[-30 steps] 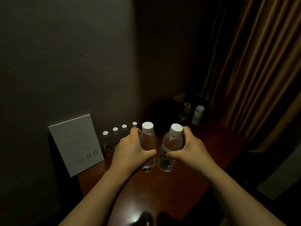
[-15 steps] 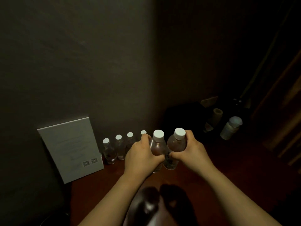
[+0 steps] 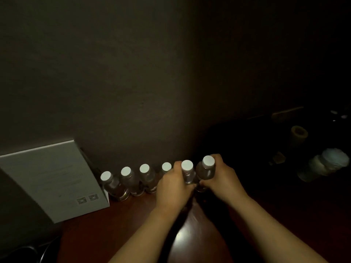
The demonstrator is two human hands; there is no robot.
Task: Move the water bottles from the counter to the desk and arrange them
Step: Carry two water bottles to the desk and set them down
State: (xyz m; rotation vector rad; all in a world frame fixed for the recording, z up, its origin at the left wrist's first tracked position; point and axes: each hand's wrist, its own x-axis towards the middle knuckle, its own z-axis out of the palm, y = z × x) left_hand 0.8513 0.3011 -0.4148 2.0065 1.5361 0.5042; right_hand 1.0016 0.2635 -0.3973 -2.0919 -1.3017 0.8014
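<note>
Several clear water bottles with white caps stand in a row along the wall on the dark red desk [image 3: 123, 224]; the leftmost bottle [image 3: 114, 185] is beside the white card. My left hand [image 3: 173, 186] is wrapped around another bottle [image 3: 187, 170] at the right end of that row. My right hand [image 3: 222, 179] grips a second bottle [image 3: 207, 168] just to its right. Both held bottles are upright and close together, their bases hidden behind my fingers.
A white folded card [image 3: 55, 179] leans against the wall at the left. To the right, in deep shadow, are a dark bulky object [image 3: 237, 141], a pale cup [image 3: 299, 133] and a white-lidded jar [image 3: 324, 164]. Open desk surface lies near me.
Both hands have carried their bottles farther toward the wall, into line with the row's right end. The view has shifted left, and the curtain is out of sight.
</note>
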